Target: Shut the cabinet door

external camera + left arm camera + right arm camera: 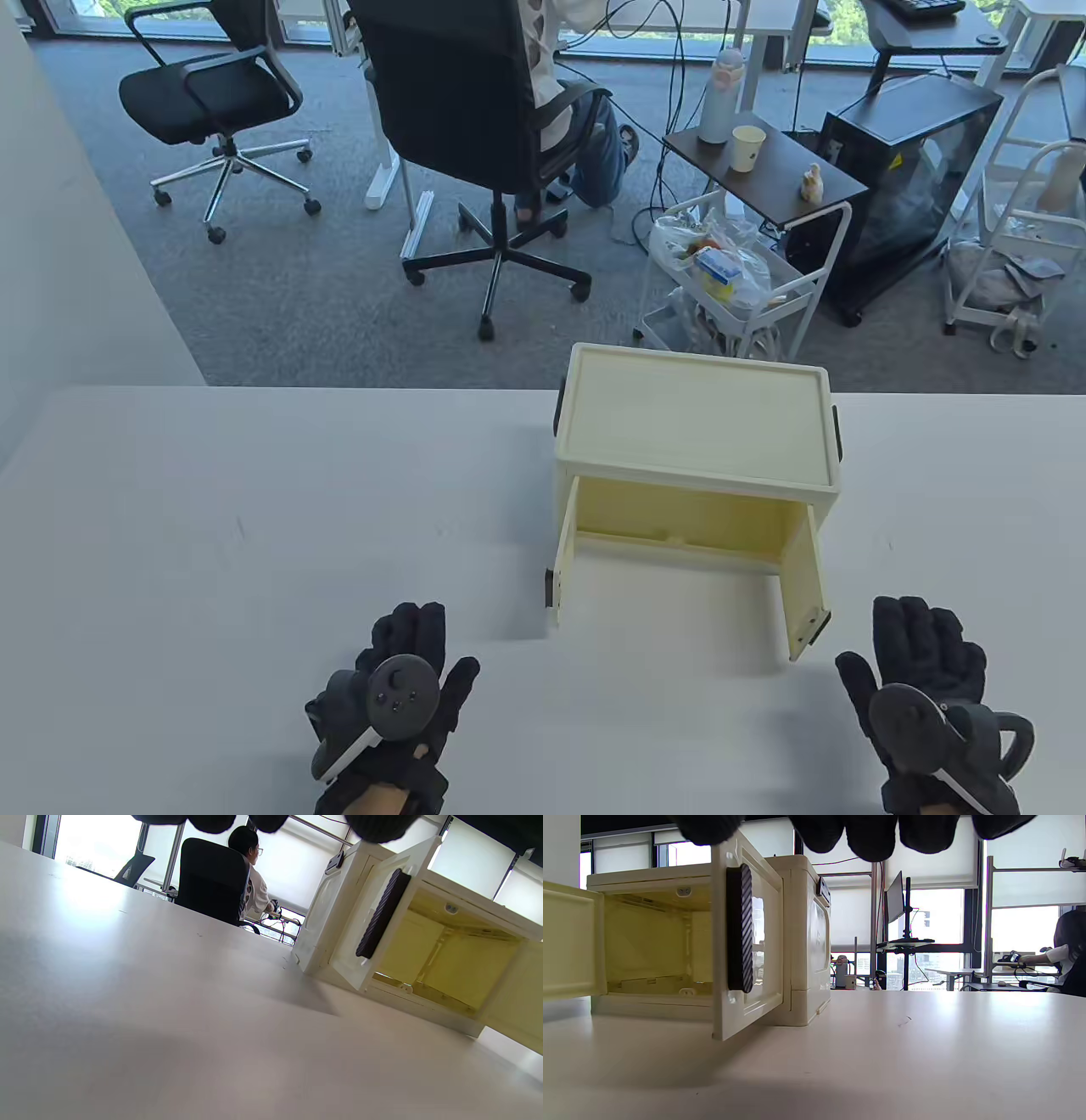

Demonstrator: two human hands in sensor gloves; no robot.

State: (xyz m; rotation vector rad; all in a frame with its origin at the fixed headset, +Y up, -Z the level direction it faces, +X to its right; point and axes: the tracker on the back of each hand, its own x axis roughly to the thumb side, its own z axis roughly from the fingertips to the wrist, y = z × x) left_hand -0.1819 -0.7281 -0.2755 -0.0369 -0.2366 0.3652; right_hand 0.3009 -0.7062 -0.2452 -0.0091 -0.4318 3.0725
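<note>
A cream plastic cabinet [696,416] stands on the white table [254,526], its front facing me. Both doors stand open toward me: the left door [564,552] and the right door [806,577], each with a black handle strip. The inside is empty. My left hand [399,679] rests flat on the table, fingers spread, to the near left of the left door. My right hand [920,671] rests flat to the near right of the right door. Neither touches the cabinet. The left door's handle [382,914] shows in the left wrist view, the right door's handle [740,927] in the right wrist view.
The table's far edge [339,389] runs just behind the cabinet. Beyond it are office chairs [475,127], a seated person, a white cart [730,280] and a side table. A white wall panel [68,212] stands at the left.
</note>
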